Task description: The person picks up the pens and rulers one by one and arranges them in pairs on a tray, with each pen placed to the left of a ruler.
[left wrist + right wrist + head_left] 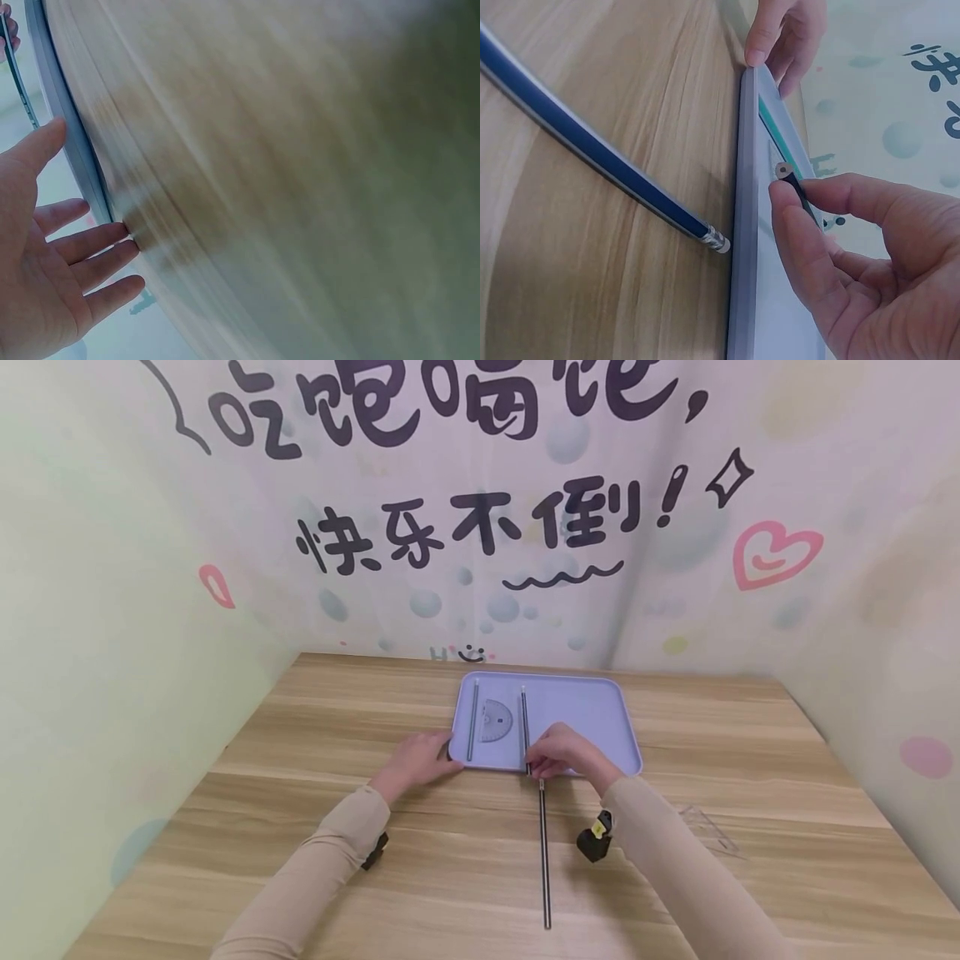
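Note:
My right hand (553,752) pinches a dark pencil (524,718) between thumb and fingers, over the near rim of the lilac tray (585,718). Its flat unsharpened end faces the right wrist camera; a pale tip shows at the far end. My left hand (420,762) touches the tray's near left corner, with its fingers extended along the outer wall in the left wrist view. Inside the tray lie a clear protractor (497,721) and a thin green stick, perhaps a pencil (473,720). A second dark striped pencil (544,860) lies on the table, eraser end close to the tray.
A clear plastic piece (708,831), like a set square, lies on the wooden table (787,777) beside my right forearm, which partly hides it. Black wrist cameras hang below both wrists. Behind the table's far edge stands a printed curtain wall (375,610).

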`<state>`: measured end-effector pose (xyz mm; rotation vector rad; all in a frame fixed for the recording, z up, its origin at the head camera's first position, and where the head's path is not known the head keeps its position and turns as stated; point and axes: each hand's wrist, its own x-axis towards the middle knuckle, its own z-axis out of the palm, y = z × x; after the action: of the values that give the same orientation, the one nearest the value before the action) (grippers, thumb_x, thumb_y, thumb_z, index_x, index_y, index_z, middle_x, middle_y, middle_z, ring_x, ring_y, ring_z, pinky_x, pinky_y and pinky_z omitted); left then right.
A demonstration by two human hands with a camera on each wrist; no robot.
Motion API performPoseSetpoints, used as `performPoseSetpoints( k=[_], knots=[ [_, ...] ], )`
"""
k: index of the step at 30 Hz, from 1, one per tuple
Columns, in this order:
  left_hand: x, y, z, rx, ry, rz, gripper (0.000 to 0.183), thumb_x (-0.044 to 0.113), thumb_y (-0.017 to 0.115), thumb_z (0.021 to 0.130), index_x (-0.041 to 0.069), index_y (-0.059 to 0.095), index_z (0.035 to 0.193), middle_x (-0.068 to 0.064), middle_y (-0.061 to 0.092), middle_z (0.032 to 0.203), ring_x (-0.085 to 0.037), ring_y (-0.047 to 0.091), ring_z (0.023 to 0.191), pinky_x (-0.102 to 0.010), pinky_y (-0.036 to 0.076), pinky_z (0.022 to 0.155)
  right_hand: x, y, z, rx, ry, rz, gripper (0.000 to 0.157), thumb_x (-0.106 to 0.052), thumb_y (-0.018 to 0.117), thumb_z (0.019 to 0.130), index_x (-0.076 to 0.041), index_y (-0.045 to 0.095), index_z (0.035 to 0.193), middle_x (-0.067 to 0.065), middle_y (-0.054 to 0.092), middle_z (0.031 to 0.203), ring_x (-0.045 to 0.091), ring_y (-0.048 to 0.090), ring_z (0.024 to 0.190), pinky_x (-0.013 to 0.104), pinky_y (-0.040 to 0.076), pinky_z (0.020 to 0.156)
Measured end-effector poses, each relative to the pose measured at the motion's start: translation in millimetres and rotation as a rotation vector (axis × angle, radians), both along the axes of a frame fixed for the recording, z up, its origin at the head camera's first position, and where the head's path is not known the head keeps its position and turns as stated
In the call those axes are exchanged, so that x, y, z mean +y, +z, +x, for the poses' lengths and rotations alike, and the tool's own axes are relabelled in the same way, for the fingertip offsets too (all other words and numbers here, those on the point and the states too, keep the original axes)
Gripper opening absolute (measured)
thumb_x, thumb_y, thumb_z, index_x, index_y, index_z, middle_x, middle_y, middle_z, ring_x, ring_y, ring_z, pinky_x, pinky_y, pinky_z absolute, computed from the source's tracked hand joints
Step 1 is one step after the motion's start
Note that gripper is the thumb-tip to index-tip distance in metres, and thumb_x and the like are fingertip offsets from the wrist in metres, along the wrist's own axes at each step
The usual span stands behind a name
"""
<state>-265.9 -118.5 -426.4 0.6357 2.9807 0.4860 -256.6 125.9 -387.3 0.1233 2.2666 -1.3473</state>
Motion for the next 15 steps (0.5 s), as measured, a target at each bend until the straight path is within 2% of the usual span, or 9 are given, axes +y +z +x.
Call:
performPoseSetpoints(
  k=[5,15],
  knots=[
    [-0.2,0.2,0.4,0.009,-0.006,0.005,0.056,0.039,0.065,0.081,0.006,0.052,0.124,-0.012,0.062,0.11,-0.026,0.059,0.097,-0.039,0.046,0.088,-2.1,-0.4,-3.4,0.001,-0.007,0.004,0.01,-0.001,0.06,0.078,0.009,0.064,0.078,0.006,0.059,0.055,0.01,0.057,0.047,0.02,0.052,0.048],
    [-0.5,-0.9,0.1,0.011,-0.007,0.003,0.056,0.039,0.065,0.081,0.007,0.052,0.125,-0.011,0.061,0.115,-0.025,0.058,0.102,-0.038,0.046,0.09,-3.4,-2.6,-9.0,-0.009,-0.026,0.032,0.01,-0.003,0.06,0.079,0.006,0.064,0.077,0.006,0.059,0.055,0.01,0.057,0.046,0.019,0.05,0.046]
  ],
)
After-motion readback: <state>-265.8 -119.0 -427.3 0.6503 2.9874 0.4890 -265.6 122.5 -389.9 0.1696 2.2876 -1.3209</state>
